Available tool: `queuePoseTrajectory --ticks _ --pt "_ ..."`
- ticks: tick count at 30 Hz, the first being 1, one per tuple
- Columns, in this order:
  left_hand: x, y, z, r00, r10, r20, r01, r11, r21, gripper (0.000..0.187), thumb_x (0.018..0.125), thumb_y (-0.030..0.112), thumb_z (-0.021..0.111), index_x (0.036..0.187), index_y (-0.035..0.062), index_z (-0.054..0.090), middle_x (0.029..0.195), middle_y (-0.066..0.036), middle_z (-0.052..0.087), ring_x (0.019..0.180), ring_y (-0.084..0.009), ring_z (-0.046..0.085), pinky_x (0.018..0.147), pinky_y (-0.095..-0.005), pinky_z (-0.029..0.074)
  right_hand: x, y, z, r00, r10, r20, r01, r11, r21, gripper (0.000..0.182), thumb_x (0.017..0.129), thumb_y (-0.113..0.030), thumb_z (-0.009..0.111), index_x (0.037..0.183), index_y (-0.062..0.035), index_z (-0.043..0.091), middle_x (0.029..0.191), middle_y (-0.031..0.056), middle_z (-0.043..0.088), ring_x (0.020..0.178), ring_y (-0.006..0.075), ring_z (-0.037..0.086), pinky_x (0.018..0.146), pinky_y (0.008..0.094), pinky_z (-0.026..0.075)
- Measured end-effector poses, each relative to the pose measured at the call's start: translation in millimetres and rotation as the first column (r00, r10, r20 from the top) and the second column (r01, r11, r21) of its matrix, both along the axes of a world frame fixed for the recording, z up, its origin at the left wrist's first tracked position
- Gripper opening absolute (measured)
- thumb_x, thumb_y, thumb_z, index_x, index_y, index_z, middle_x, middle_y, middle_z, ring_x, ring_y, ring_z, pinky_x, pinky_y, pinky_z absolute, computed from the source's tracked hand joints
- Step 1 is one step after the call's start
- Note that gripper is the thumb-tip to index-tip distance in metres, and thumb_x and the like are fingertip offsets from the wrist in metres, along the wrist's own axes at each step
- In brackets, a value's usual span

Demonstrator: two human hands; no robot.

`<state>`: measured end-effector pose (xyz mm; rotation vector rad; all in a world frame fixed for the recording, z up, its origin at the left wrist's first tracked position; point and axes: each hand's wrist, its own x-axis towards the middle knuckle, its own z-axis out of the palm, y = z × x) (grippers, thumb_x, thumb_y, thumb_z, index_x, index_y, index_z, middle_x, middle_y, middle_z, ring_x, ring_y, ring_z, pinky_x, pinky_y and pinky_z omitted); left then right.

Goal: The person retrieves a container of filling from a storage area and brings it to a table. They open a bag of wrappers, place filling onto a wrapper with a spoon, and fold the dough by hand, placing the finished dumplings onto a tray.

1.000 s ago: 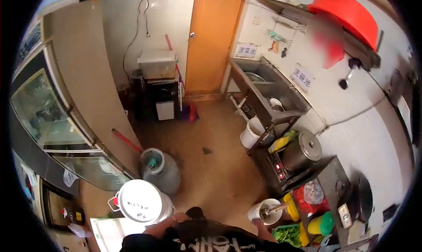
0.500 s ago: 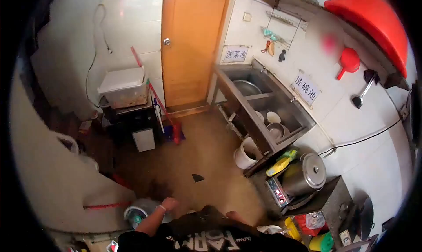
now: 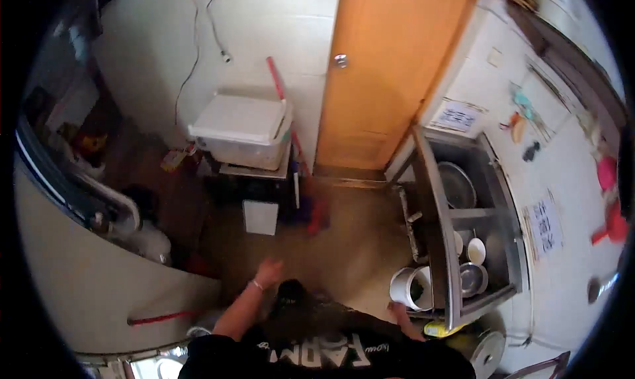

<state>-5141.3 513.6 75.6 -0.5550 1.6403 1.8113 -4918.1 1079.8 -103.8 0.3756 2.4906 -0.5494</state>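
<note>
White bucket [image 3: 402, 288] sitting beside right hand [image 3: 399, 311], left hand [image 3: 269, 274] hanging over floor [image 3: 354, 240], can't tell either grip, sink [image 3: 473, 213] standing near door [image 3: 390, 75].

The brown floor [image 3: 357, 227] carries a white bucket [image 3: 401, 286] just beside the front of the steel double sink [image 3: 434, 204]. Farther back, a black stand [image 3: 250, 188] bears a translucent storage bin [image 3: 241, 124] with a white lid (its contents are blurred). A red broom head [image 3: 317, 217] rests on the floor near the stand. In the sink, a wide metal basin [image 3: 456, 184] sits in the far compartment; the near one holds a white bowl [image 3: 475, 251] and, beside it, a metal bowl [image 3: 470, 278] (both uncovered).
</note>
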Motion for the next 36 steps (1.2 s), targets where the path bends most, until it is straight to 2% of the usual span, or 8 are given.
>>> queuePoseTrajectory --ticks 2,4,6,13,17,31,33,36 --pt "-72 11 43 0.96 0.278 -0.031 -0.277 0.96 0.048 0.066 0.084 0.037 0.064 0.135 0.0147 0.03 0.106 -0.007 0.053 0.092 -0.0225 0.056 0.073 -0.0391 0.05 -122 35 17 0.852 0.474 -0.221 -0.351 0.831 0.432 0.011 0.068 -0.02 0.065 0.078 -0.0141 0.064 0.078 0.0091 0.064 0.067 0.0291 0.063 0.05 0.0405 0.047" --pt "-140 -5 49 0.917 0.393 -0.069 -0.378 0.91 0.169 0.072 0.082 0.035 0.069 0.137 0.0092 0.03 0.12 -0.012 0.048 0.097 -0.0262 0.058 0.079 -0.0384 0.053 -230 44 54 0.917 -0.104 -0.385 0.04 0.984 -0.171 0.013 0.072 -0.019 0.063 0.083 -0.0126 0.062 0.08 0.0076 0.064 0.066 0.0252 0.062 0.051 0.038 0.048" --pt "-203 -11 71 0.875 0.481 -0.045 -0.449 0.844 0.295 0.069 0.081 0.041 0.068 0.132 0.0138 0.031 0.12 -0.01 0.044 0.097 -0.0249 0.053 0.078 -0.043 0.049 -333 57 32 0.753 -0.631 -0.186 0.298 0.58 -0.758 0.014 0.078 -0.022 0.062 0.086 -0.0109 0.061 0.075 0.0059 0.062 0.063 0.0191 0.06 0.05 0.0369 0.047" --pt "-416 -13 133 0.84 0.542 0.038 -0.528 0.798 0.29 0.077 0.071 0.051 0.073 0.129 0.0156 0.038 0.129 -0.012 0.036 0.105 -0.0321 0.049 0.079 -0.0488 0.048 -457 -87 -83 0.446 -0.069 -0.892 0.109 0.994 -0.023 0.026 0.089 -0.019 0.052 0.109 -0.0031 0.06 0.101 0.0109 0.064 0.095 0.0228 0.058 0.087 0.0378 0.044" --pt "-465 -4 124 0.863 0.467 0.191 -0.504 0.785 0.359 0.062 0.073 0.046 0.073 0.121 0.0157 0.049 0.121 -0.013 0.048 0.097 -0.0324 0.055 0.071 -0.0491 0.051 -409 -123 -30 0.986 -0.045 0.159 0.134 0.776 -0.616 0.022 0.088 -0.016 0.052 0.102 -0.0031 0.063 0.098 0.0106 0.064 0.091 0.0216 0.059 0.082 0.0366 0.046" --pt "-455 -6 157 0.841 0.506 0.189 -0.536 0.738 0.41 0.039 0.081 0.009 0.065 0.115 -0.0001 0.048 0.107 -0.014 0.056 0.093 -0.0315 0.063 0.073 -0.0391 0.058 -679 -38 29 0.979 0.199 -0.044 -0.201 0.978 -0.06 0.021 0.084 -0.021 0.055 0.096 -0.0069 0.065 0.086 0.0083 0.065 0.068 0.0202 0.058 0.062 0.0354 0.049" --pt "-455 -4 162 0.826 0.545 0.143 -0.551 0.728 0.409 0.039 0.082 0.01 0.064 0.116 -0.0008 0.048 0.107 -0.014 0.057 0.095 -0.0309 0.062 0.077 -0.0387 0.057 -719 -77 56 0.776 -0.62 0.111 0.508 0.511 -0.694 0.023 0.087 -0.027 0.054 0.097 -0.0081 0.064 0.079 0.0046 0.063 0.064 0.0187 0.056 0.056 0.0336 0.046" --pt "-459 -5 199 0.811 0.579 0.083 -0.549 0.703 0.452 0.039 0.083 0.012 0.062 0.116 -0.0027 0.049 0.107 -0.015 0.059 0.098 -0.0298 0.061 0.084 -0.0378 0.054 -778 -116 60 0.839 -0.525 -0.144 0.262 0.62 -0.74 0.024 0.09 -0.028 0.054 0.093 -0.0064 0.063 0.074 0.0005 0.057 0.063 0.0118 0.051 0.054 0.026 0.042"
